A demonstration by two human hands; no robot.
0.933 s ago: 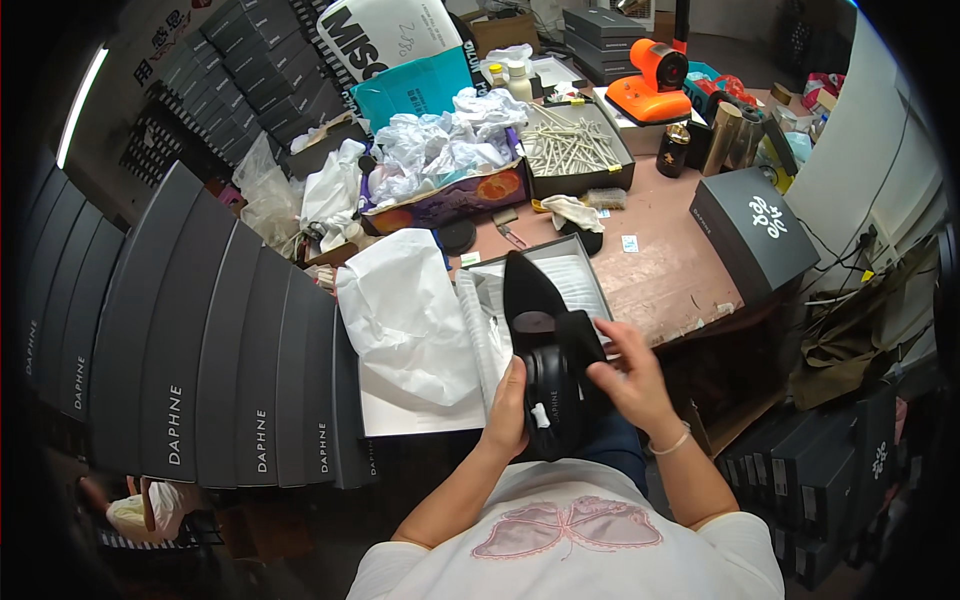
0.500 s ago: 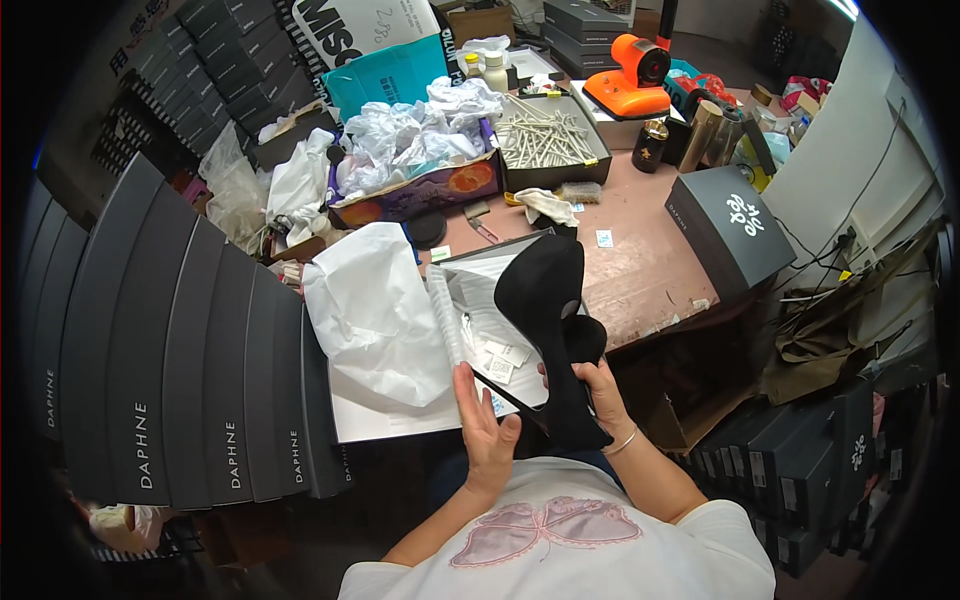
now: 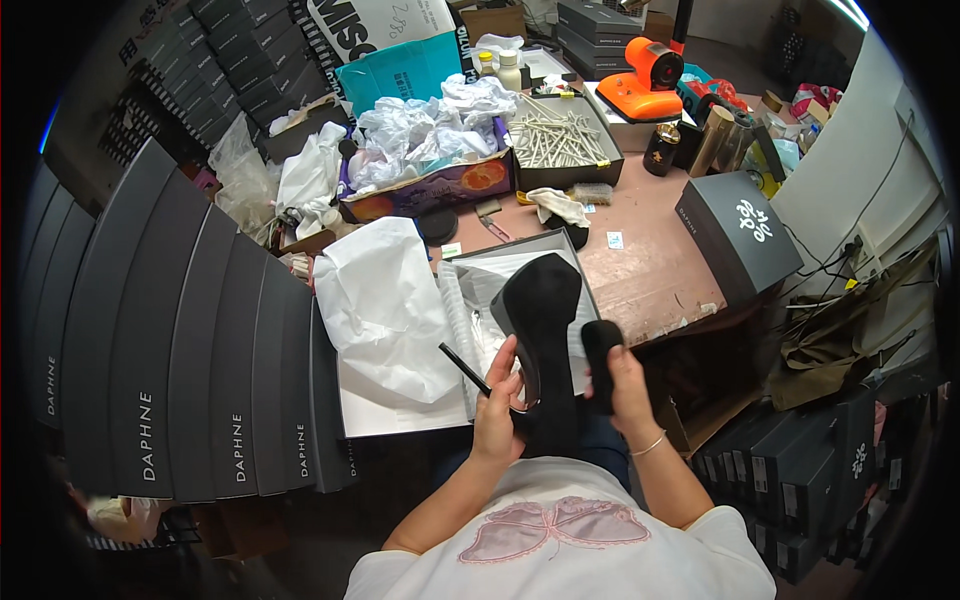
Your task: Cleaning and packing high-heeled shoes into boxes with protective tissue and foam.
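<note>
A black high-heeled shoe (image 3: 545, 310) with a thin ankle strap (image 3: 464, 367) is held up in front of me, toe pointing away. My left hand (image 3: 500, 405) grips it from its left side, and the strap sticks out to the left past the fingers. In my right hand (image 3: 630, 395), just right of the shoe, is a black oblong pad (image 3: 602, 350); whether it has bristles I cannot tell. Beneath lies an open shoe box (image 3: 385, 415) with white tissue paper (image 3: 380, 310) and a ribbed white liner (image 3: 455, 300); the shoe hides part of it.
Dark grey shoe boxes (image 3: 140, 350) stand stacked at left, another box (image 3: 740, 235) at the table's right. Behind are a carton of crumpled paper (image 3: 425, 185), a tray of white sticks (image 3: 560, 135), an orange device (image 3: 640, 85) and a white cloth (image 3: 557, 207).
My left hand has gone from flat beside the strap to gripping the shoe. My right hand has moved off the shoe to the right, with the black pad in it. The shoe has turned.
</note>
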